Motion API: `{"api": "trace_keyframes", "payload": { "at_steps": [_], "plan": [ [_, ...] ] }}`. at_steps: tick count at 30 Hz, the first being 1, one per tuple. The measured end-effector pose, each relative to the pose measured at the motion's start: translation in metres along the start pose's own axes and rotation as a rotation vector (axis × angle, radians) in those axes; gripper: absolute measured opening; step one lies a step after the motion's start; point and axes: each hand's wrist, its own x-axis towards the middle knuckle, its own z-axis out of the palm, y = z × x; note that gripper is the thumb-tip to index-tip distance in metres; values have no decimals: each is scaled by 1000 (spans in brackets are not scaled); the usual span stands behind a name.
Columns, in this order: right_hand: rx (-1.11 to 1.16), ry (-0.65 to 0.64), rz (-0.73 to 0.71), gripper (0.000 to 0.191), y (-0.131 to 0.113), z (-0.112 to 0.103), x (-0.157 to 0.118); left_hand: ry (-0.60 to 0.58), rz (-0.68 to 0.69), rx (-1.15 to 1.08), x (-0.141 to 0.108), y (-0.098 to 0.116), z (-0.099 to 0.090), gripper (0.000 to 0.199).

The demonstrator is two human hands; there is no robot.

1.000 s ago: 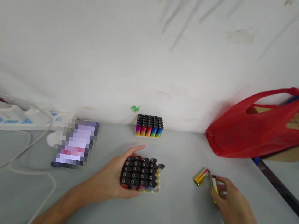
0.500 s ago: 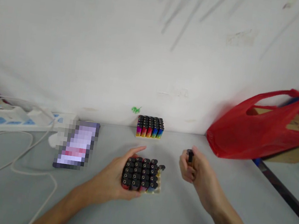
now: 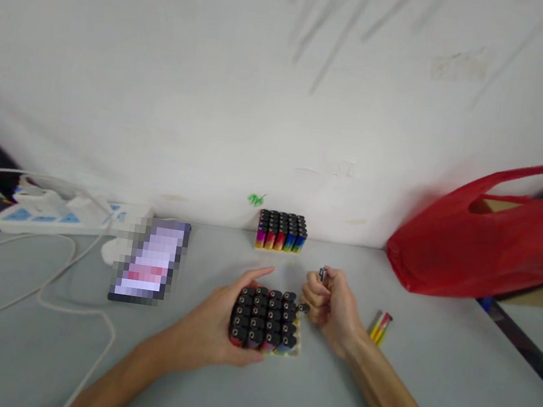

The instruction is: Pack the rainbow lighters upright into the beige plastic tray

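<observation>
My left hand [image 3: 214,327] curls round the left side of a pale tray [image 3: 295,348] on the table, thumb in front and fingers behind. Black-topped lighters [image 3: 265,317] stand upright in it in rows. The tray's right column is bare except for one lighter [image 3: 303,308] at its back end. Just right of the tray, my right hand [image 3: 330,306] is closed round a lighter [image 3: 322,275]; only its top shows. Beyond my right wrist, loose coloured lighters [image 3: 380,327] lie side by side, partly covered by the forearm.
Against the wall stands a second block of lighters [image 3: 281,232]. To the left are a phone [image 3: 155,258], a power strip [image 3: 62,218] and a white cable [image 3: 107,325] running across the table. A red bag [image 3: 478,243] leans at the right.
My right hand has moved left, closer to the tray, with a lighter in it. Loose lighters now show right of my wrist. The view has shifted slightly; my left hand keeps its hold.
</observation>
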Motion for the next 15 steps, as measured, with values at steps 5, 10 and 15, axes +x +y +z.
{"api": "trace_keyframes", "payload": {
  "at_steps": [5, 10, 15],
  "plan": [
    [-14, -14, -4, 65, 3, 0, -3, -12, -11, 27, 0, -2, -2, 119],
    [-25, -19, -29, 66, 3, 0, -3, -20, -33, -21, -1, 3, -1, 118],
    [-56, -9, -27, 65, 5, -1, 0, -13, -29, -15, -1, 9, 0, 113]
  ]
}}
